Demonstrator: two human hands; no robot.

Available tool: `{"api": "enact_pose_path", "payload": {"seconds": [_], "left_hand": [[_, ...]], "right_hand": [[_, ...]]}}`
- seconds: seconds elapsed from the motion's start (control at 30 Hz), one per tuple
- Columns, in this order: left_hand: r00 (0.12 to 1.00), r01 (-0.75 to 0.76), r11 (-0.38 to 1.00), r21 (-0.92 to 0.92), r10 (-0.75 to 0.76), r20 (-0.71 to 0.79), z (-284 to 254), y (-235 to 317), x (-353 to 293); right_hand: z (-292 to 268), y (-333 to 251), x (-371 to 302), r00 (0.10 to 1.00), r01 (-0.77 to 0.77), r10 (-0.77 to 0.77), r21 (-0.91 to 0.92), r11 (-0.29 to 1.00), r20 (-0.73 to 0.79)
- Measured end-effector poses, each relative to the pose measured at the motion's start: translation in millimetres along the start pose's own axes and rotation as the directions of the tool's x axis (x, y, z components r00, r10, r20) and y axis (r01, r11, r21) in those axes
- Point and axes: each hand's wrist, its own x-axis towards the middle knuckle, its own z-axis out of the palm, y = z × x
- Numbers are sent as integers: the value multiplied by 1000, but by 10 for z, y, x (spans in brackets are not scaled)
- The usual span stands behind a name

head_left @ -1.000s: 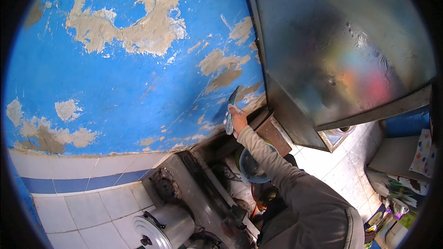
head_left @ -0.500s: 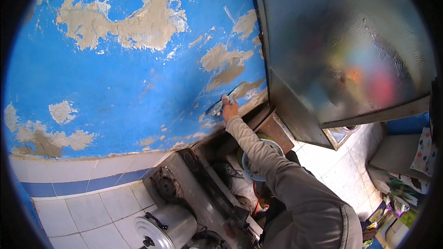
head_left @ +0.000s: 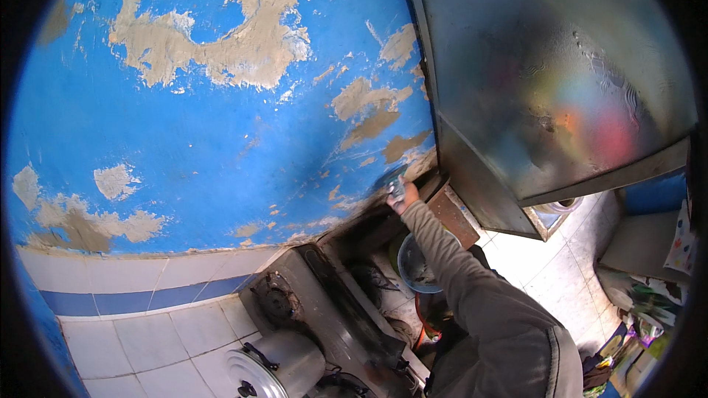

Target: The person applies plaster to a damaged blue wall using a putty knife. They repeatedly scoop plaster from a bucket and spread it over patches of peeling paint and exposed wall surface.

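My right hand (head_left: 403, 197) is closed around a putty knife (head_left: 397, 189), low on the blue wall (head_left: 243, 155) near its bottom right corner. The blade is mostly hidden by shadow and fingers, so I cannot tell whether it touches the wall. Above the hand, darker, damp-looking filler patches (head_left: 403, 147) lie on the paint beside paler ones (head_left: 365, 98). Under my forearm stands a blue-rimmed bucket (head_left: 414, 269) with some greyish stuff inside. I cannot make out my left hand anywhere.
A stove (head_left: 335, 306) with burners stands below the wall, and a lidded metal pot (head_left: 284, 365) sits on it. White tiles with a blue band (head_left: 122, 302) run at lower left. To the right, a framed frosted glass panel (head_left: 560, 81) juts out above a tiled floor (head_left: 531, 265).
My right hand has moved down and slightly right with the putty knife, toward the wall's lower edge. The whole view has shifted a little, and more of the bucket shows.
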Motion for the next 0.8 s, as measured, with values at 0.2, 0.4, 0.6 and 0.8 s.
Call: {"api": "enact_pose_path", "payload": {"seconds": [0.2, 0.4, 0.6, 0.8], "left_hand": [[868, -469, 833, 294, 496, -22, -58, -205, 107], [801, 597, 680, -426, -533, 271, -423, 1252, 414], [945, 288, 949, -133, -258, 203, -415, 964, 350], [981, 161, 982, -100, -148, 125, -222, 337, 179]], "right_hand": [[14, -325, 94, 989, -43, 43, -1, 999, 139], [605, -252, -402, 989, 127, -117, -109, 986, 91], [785, 296, -548, 921, 391, -357, -364, 846, 158], [594, 535, -805, 924, 382, -351, -447, 809, 153]]}}
